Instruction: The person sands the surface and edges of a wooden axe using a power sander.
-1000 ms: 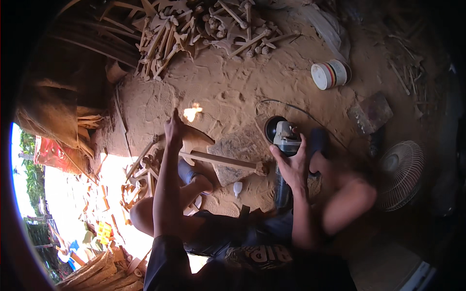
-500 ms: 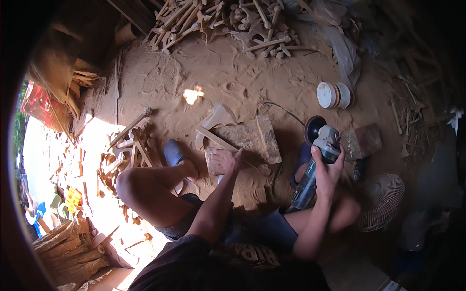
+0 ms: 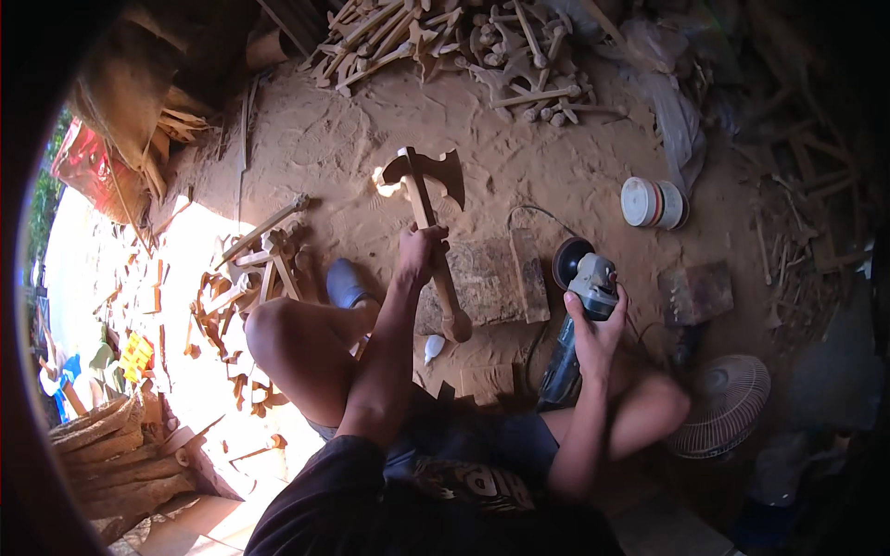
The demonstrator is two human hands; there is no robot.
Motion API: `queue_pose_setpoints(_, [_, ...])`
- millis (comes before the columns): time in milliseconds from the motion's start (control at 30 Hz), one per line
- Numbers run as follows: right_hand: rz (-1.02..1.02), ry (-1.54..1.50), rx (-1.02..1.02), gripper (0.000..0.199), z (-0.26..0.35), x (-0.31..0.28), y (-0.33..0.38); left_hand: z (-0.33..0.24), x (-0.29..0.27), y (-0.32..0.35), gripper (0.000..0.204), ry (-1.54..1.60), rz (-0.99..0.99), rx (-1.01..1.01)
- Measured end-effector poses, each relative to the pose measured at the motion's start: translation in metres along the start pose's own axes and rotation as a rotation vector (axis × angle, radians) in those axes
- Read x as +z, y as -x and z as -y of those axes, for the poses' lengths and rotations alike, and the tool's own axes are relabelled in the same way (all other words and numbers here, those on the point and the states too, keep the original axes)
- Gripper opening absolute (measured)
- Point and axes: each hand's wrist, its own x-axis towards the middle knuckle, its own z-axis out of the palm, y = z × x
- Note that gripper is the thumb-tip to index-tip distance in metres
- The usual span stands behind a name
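Note:
My left hand (image 3: 422, 252) is closed round the handle of a wooden axe (image 3: 420, 196), lifted over a block of wood (image 3: 482, 278) on the ground. The axe's double-sided head points away from me, and its knobbed handle end hangs toward my lap. In my right hand (image 3: 601, 329) is an angle grinder (image 3: 565, 357), its body running down toward my thigh. The grinder's round dark disc (image 3: 572, 263) faces up and left, apart from the axe. I cannot tell whether the disc is spinning.
Carved wooden pieces (image 3: 269, 269) lie to the left, and a larger heap (image 3: 445, 46) is at the far side. A white tub (image 3: 654, 203), a second block (image 3: 695, 293) and a fan (image 3: 718, 406) stand on the right. A cord (image 3: 542, 211) loops behind the near block.
The axe, held low across the block before, is now raised and turned with its head away from me. My right hand and the grinder have shifted slightly left in view.

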Motion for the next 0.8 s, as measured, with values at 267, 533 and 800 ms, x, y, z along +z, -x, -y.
queue_pose_setpoints(267, [0.081, 0.057, 0.078, 0.094, -0.010, 0.060, 0.018, -0.027, -0.015, 0.010, 0.026, 0.293, -0.156, 0.290])
queue_pose_setpoints(533, [0.300, 0.116, 0.134, 0.101, -0.049, 0.119, 0.061, -0.001, -0.029, -0.004, 0.035, 0.348, -0.442, 0.325])
queue_pose_setpoints(800, [0.397, 0.190, 0.122, 0.102, -0.066, 0.127, 0.054, -0.002, -0.027, 0.002, 0.031, 0.348, -0.343, 0.305])
